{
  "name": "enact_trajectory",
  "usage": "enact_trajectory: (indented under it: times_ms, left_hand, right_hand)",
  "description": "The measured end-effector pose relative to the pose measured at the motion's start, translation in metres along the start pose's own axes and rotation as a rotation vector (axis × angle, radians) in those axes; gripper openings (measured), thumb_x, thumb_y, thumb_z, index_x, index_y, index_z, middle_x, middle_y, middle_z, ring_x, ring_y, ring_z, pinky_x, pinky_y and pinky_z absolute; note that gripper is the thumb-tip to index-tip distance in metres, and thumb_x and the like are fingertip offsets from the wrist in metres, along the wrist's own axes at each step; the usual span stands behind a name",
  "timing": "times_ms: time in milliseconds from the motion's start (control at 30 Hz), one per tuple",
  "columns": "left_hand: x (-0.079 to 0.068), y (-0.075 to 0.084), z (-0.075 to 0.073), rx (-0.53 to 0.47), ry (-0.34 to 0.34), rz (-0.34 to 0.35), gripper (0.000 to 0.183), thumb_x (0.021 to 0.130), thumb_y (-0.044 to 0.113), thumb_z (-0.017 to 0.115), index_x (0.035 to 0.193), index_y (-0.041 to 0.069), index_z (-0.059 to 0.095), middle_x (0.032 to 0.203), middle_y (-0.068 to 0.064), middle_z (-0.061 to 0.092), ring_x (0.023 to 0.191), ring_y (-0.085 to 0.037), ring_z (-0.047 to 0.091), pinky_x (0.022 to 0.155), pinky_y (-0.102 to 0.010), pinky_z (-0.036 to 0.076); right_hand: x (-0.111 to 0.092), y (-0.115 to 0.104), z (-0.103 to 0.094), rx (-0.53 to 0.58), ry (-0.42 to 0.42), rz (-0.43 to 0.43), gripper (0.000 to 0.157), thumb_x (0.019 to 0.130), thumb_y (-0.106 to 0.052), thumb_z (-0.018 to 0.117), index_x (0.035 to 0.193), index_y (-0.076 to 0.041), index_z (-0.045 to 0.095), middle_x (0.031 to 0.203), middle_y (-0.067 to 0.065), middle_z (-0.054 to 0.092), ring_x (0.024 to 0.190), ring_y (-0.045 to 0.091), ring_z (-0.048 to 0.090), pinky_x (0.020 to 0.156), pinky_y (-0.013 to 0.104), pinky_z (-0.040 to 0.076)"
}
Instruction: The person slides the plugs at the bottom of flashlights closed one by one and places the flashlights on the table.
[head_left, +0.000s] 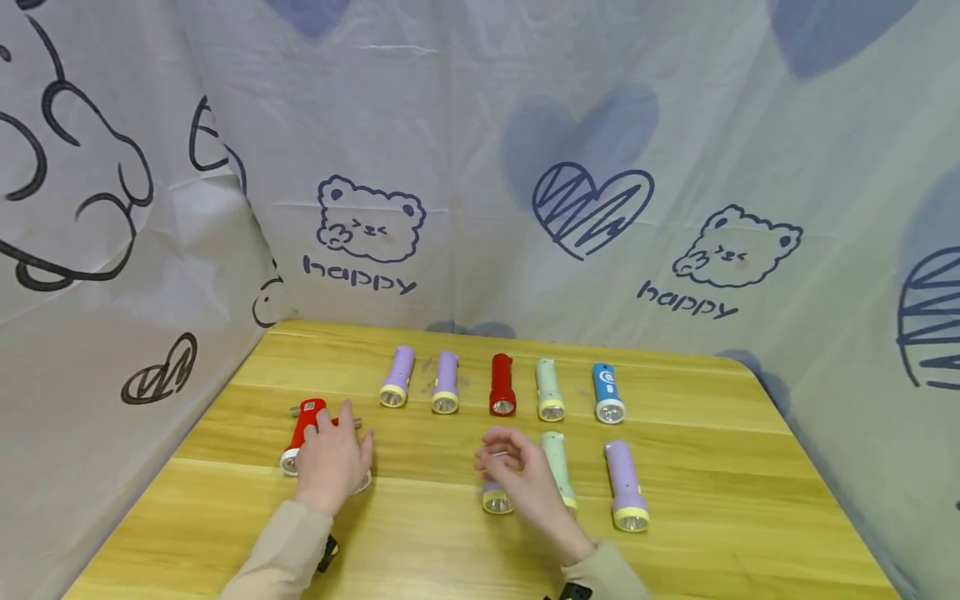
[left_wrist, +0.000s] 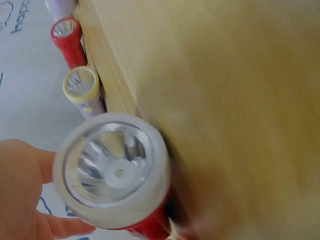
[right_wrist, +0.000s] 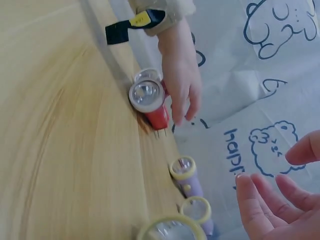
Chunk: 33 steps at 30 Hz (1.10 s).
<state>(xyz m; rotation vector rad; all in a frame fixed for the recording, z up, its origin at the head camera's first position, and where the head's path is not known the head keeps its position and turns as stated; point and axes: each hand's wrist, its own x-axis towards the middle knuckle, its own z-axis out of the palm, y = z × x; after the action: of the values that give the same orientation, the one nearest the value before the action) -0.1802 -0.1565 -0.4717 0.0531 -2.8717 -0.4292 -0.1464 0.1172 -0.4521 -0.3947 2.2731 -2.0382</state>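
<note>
My left hand (head_left: 330,467) is over a red flashlight with a white rim, covering most of it; its rim (head_left: 363,482) shows beside the wrist. To the left lies another red flashlight (head_left: 307,417) with metal prongs out at its tail end. In the left wrist view, the thumb and a finger (left_wrist: 62,225) extend beside a white-rimmed red flashlight (left_wrist: 112,170). My right hand (head_left: 521,479) hovers over a purple flashlight (head_left: 497,500) with a yellow rim, its fingers loosely bent and holding nothing. A mint-green flashlight (head_left: 556,462) is partly behind that hand.
Along the back of the wooden table (head_left: 712,467) stand in a row two purple flashlights (head_left: 401,367) (head_left: 447,371), a red one (head_left: 502,379), a mint one (head_left: 548,383) and a blue one (head_left: 606,383). Another purple flashlight (head_left: 624,479) lies front right. Printed cloth (head_left: 465,167) hangs behind.
</note>
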Motion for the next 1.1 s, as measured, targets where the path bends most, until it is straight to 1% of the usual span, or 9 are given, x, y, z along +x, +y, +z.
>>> enact_trajectory:
  times_ms: [133,267,367,500,633,733,933,1000,1100]
  left_hand:
    - [0.004,-0.004,0.001,-0.040,-0.040,-0.024,0.062,0.097,0.030,0.060,0.139,-0.011,0.040,0.114,-0.041,0.052,0.091,-0.052,0.058,0.068,-0.058,0.056]
    - [0.009,-0.006,0.004,-0.057,-0.055,-0.034,0.064,0.096,0.029,0.060,0.138,-0.015,0.038,0.110,-0.042,0.052,0.086,-0.052,0.060,0.068,-0.059,0.056]
    - [0.012,-0.006,0.005,-0.063,-0.067,-0.042,0.071,0.095,0.029,0.061,0.141,-0.017,0.033,0.110,-0.044,0.051,0.084,-0.052,0.061,0.070,-0.059,0.056]
    - [0.014,-0.005,0.006,-0.094,-0.115,-0.056,0.083,0.094,0.027,0.063,0.149,-0.017,0.020,0.119,-0.048,0.048,0.091,-0.054,0.062,0.077,-0.060,0.057]
    - [0.015,-0.002,0.008,-0.140,-0.176,-0.057,0.090,0.093,0.026,0.066,0.153,-0.016,0.013,0.130,-0.049,0.043,0.105,-0.055,0.060,0.087,-0.061,0.056]
    - [0.015,0.001,0.010,-0.152,-0.188,-0.035,0.092,0.091,0.024,0.070,0.153,-0.016,0.015,0.132,-0.048,0.044,0.109,-0.055,0.059,0.092,-0.061,0.054]
    - [0.012,0.008,0.017,-0.139,-0.189,0.025,0.093,0.085,0.022,0.077,0.151,-0.016,0.022,0.128,-0.043,0.051,0.104,-0.053,0.062,0.092,-0.059,0.054]
    - [0.010,0.009,0.018,-0.131,-0.193,0.026,0.092,0.085,0.022,0.078,0.150,-0.016,0.025,0.127,-0.042,0.053,0.104,-0.052,0.062,0.091,-0.059,0.055]
    - [0.008,0.009,0.019,-0.120,-0.186,-0.002,0.083,0.084,0.023,0.079,0.142,-0.017,0.035,0.117,-0.038,0.059,0.099,-0.049,0.064,0.085,-0.057,0.057]
  right_hand:
    - [0.000,0.001,0.006,0.064,-0.015,0.021,0.032,0.097,0.001,0.054,0.125,0.016,0.049,0.113,0.038,0.061,0.089,0.007,0.068,0.084,0.027,0.062]
    - [0.002,0.001,0.012,0.107,-0.010,0.058,0.033,0.095,0.000,0.056,0.125,0.014,0.050,0.112,0.036,0.062,0.088,0.010,0.069,0.081,0.025,0.062]
    - [0.002,0.000,0.016,0.119,-0.014,0.080,0.035,0.094,0.000,0.057,0.125,0.014,0.050,0.113,0.036,0.063,0.087,0.011,0.069,0.080,0.024,0.062]
    - [0.002,-0.001,0.020,0.124,-0.033,0.104,0.036,0.095,-0.003,0.058,0.126,0.012,0.050,0.115,0.035,0.063,0.090,0.013,0.069,0.081,0.022,0.061]
    - [0.001,-0.002,0.021,0.129,-0.042,0.115,0.037,0.095,-0.003,0.058,0.128,0.012,0.049,0.116,0.034,0.063,0.091,0.014,0.068,0.081,0.022,0.060]
    - [0.002,-0.003,0.022,0.124,-0.047,0.112,0.038,0.094,-0.003,0.058,0.128,0.011,0.049,0.116,0.034,0.064,0.091,0.013,0.068,0.082,0.023,0.060]
    - [0.002,-0.004,0.024,0.128,-0.054,0.116,0.038,0.094,-0.003,0.058,0.127,0.011,0.050,0.115,0.033,0.064,0.091,0.016,0.069,0.082,0.025,0.061]
    - [0.002,-0.004,0.025,0.129,-0.054,0.119,0.038,0.094,-0.003,0.058,0.127,0.012,0.050,0.115,0.033,0.064,0.091,0.017,0.069,0.082,0.026,0.061]
    - [0.002,-0.004,0.025,0.126,-0.055,0.117,0.038,0.093,-0.003,0.058,0.127,0.012,0.050,0.115,0.033,0.065,0.091,0.018,0.070,0.083,0.027,0.061]
